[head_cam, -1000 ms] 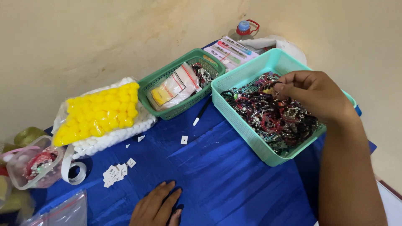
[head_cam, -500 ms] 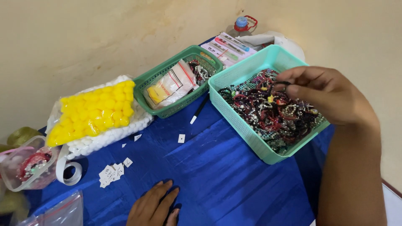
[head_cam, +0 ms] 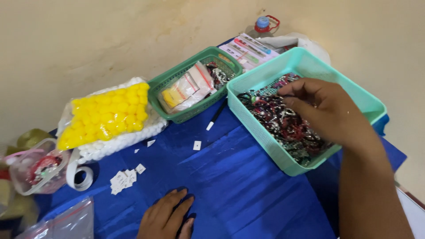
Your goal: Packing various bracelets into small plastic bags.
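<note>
Since a moment ago the right hand has slid a little toward the near end of the mint-green basket, its fingertips pinched together down among the tangled beaded bracelets — whether it actually grips one I cannot tell. The left hand has stayed put, lying flat and open, palm down on the blue cloth at the near edge.

The basket sits toward the right corner of the cloth, its near corner close to where the fabric drops off. Between the two hands the cloth lies bare — creased, with only a few small white tags off to the left. Just beside the mint basket stands a darker green basket of small plastic packets, a black pen lying in the gap between them. Farther left are a bag of yellow balls and a roll of white tape.

The bracelets are a dense heap of dark, red and pink beads, covering the basket's floor.
</note>
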